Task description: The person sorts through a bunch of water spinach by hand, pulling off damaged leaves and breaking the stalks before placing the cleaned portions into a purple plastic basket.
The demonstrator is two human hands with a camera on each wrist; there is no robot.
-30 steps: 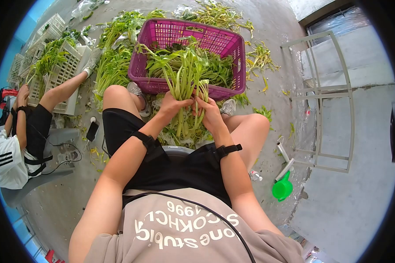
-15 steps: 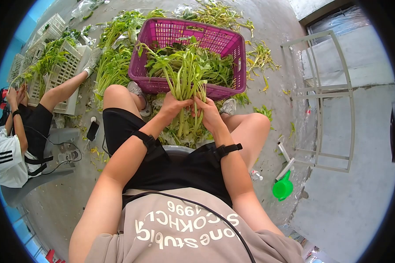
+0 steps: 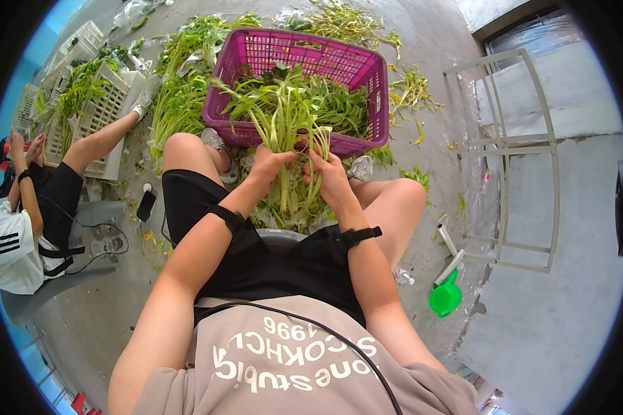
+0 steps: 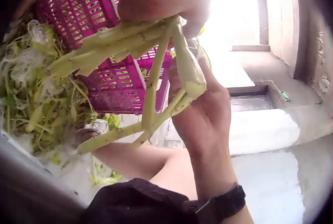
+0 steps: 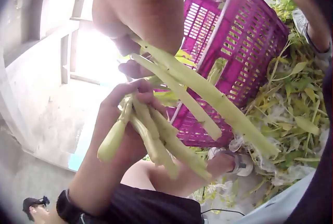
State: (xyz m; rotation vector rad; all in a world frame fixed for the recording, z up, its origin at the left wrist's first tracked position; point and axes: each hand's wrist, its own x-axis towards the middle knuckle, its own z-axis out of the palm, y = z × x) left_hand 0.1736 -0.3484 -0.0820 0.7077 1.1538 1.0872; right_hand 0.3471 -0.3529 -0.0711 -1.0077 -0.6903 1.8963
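My left hand grips a bunch of leafy greens around its thick pale stalks, leaves pointing away from me. Close beside it, my right hand pinches a few thinner stalks at the right of the bunch. In the left wrist view, cut stalk ends hang below the left hand, with the right hand behind them. From the right wrist, the left hand shows with fingers curled around several stalks. Both hands are over the near rim of a purple crate holding more greens.
Trimmings and plastic scraps lie between my legs. Piled greens are left of the crate, yellowed scraps to its right. Another person sits at far left by white crates. A metal frame and green scoop are at right.
The bunch has shifted slightly, its leafy tops now lower, and the stalks at right have spread a little from the rest. The seated person's hands at far left have moved.
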